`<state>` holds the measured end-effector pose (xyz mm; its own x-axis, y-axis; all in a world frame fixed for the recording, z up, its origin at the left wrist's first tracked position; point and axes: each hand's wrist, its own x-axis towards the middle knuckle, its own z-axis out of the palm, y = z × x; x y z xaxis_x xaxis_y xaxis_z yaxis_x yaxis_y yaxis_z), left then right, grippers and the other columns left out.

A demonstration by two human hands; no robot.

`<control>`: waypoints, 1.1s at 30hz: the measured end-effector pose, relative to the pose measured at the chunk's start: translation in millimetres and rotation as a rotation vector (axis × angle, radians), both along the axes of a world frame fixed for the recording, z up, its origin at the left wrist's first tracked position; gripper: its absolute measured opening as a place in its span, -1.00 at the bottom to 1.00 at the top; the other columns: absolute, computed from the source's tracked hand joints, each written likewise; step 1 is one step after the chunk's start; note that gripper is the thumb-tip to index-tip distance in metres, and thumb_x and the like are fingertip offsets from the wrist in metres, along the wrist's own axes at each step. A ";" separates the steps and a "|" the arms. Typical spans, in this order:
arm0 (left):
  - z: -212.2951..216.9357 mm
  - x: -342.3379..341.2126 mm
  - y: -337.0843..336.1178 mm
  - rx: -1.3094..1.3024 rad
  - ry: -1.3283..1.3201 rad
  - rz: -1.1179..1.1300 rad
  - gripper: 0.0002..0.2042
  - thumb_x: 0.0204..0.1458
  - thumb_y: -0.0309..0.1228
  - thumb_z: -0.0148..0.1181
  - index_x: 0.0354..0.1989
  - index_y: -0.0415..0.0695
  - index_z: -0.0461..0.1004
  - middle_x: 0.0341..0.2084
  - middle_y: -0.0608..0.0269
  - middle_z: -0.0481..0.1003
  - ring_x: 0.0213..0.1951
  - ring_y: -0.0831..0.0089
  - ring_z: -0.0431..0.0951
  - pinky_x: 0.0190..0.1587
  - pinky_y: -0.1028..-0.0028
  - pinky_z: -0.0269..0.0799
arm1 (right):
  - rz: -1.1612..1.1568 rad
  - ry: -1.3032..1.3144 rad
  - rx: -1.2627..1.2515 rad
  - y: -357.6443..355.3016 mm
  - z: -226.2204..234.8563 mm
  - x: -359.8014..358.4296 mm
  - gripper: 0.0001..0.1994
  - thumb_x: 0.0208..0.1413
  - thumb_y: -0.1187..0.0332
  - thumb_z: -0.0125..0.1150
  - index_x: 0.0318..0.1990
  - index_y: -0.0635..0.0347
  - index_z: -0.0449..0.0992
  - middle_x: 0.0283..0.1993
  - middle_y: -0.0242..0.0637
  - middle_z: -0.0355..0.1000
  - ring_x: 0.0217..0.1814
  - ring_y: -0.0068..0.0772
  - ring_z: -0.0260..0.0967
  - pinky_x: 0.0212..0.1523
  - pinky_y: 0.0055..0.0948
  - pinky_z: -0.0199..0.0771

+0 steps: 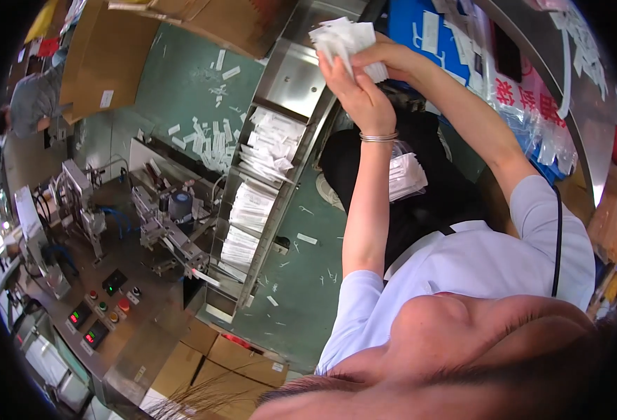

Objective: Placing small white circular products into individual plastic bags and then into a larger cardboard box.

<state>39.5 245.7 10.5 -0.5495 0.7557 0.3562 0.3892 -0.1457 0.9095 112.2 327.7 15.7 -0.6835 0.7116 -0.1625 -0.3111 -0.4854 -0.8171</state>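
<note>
Both hands raised over the steel chute (pixel 291 77): left hand (pixel 361 94) and right hand (pixel 392 59) closed around one bundle of white packets (pixel 343 38), squaring it. More packets (pixel 252 210) lie stacked down the chute, feeding toward the machine (pixel 168 224).

Both hands meet at twelve o'clock: the left hand (pixel 364 98) and right hand (pixel 385 56) grip a bundle of white packets (pixel 343 38) above the steel tray (pixel 291 77); more packets (pixel 252 206) fill the tray toward nine o'clock.
</note>
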 end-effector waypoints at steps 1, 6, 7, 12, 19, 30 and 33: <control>-0.6 12.9 3.1 0.068 -0.063 -0.067 -0.66 0.13 -0.48 -0.21 0.07 -0.36 0.10 0.16 -0.22 0.05 0.22 -0.08 0.02 0.19 0.14 -0.01 | -0.037 0.028 0.000 0.6 1.4 12.9 -0.48 -0.18 0.46 0.28 0.03 0.26 0.31 -0.09 -0.25 0.39 -0.02 -0.45 0.33 -0.04 -0.46 0.35; 3.8 60.5 19.2 0.208 -0.198 -0.320 -0.70 0.13 -0.50 -0.20 0.02 -0.34 0.17 0.16 -0.19 0.08 0.22 -0.06 0.04 0.23 0.16 -0.11 | -0.361 -0.073 0.254 -10.2 19.6 66.4 -0.43 -0.21 0.47 0.31 0.05 0.25 0.28 -0.07 -0.27 0.38 -0.03 -0.42 0.34 -0.02 -0.44 0.34; 6.7 69.3 22.4 0.216 -0.200 -0.376 -0.71 0.13 -0.50 -0.20 0.00 -0.34 0.18 0.16 -0.17 0.10 0.22 -0.05 0.05 0.24 0.16 -0.14 | -0.395 -0.073 0.195 -12.0 18.1 78.8 -0.42 -0.22 0.47 0.32 0.06 0.25 0.28 -0.06 -0.27 0.38 -0.03 -0.42 0.34 -0.01 -0.44 0.34; 7.1 98.2 31.5 0.124 -0.255 -0.373 -0.71 0.13 -0.48 -0.19 0.01 -0.34 0.19 0.12 -0.16 0.18 0.21 -0.03 0.08 0.25 0.21 -0.15 | -0.510 -0.092 0.119 -11.8 7.0 112.0 -0.34 -0.27 0.45 0.38 0.09 0.23 0.23 -0.06 -0.27 0.37 -0.03 -0.42 0.35 0.00 -0.44 0.33; -0.6 96.8 42.7 0.039 -0.019 -0.370 -0.72 0.18 -0.37 -0.22 -0.12 -0.34 0.31 -0.04 -0.04 0.34 0.00 0.24 0.33 0.11 0.39 0.11 | -0.664 -0.388 0.407 -11.5 -14.4 131.7 -0.20 -0.34 0.35 0.47 0.13 0.21 0.13 -0.01 -0.25 0.32 0.04 -0.39 0.30 0.02 -0.42 0.32; 6.8 89.0 59.1 -0.130 -0.859 -0.433 -0.78 0.09 -0.39 -0.07 -0.21 -0.30 0.36 -0.18 0.11 0.40 -0.18 0.45 0.40 -0.07 0.51 0.28 | -0.570 -0.512 0.855 -23.3 -5.9 133.4 0.11 -0.47 0.28 0.55 0.29 -0.04 -0.12 0.22 -0.15 0.04 0.26 -0.19 0.03 0.21 -0.33 0.08; 0.0 88.4 67.1 -0.052 -0.758 -0.430 -0.78 0.09 -0.38 -0.05 -0.21 -0.29 0.36 -0.20 0.12 0.41 -0.20 0.44 0.42 -0.09 0.51 0.30 | -0.502 -0.499 0.728 -27.1 -1.8 138.3 0.15 -0.51 0.31 0.55 0.30 -0.03 -0.15 0.26 -0.16 -0.03 0.30 -0.21 -0.05 0.25 -0.30 0.00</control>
<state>127.9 312.7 10.5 -0.2876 0.9573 -0.0302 -0.4028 -0.0923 0.9106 250.5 300.5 13.9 -0.2511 0.9377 0.2402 0.1156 0.2754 -0.9544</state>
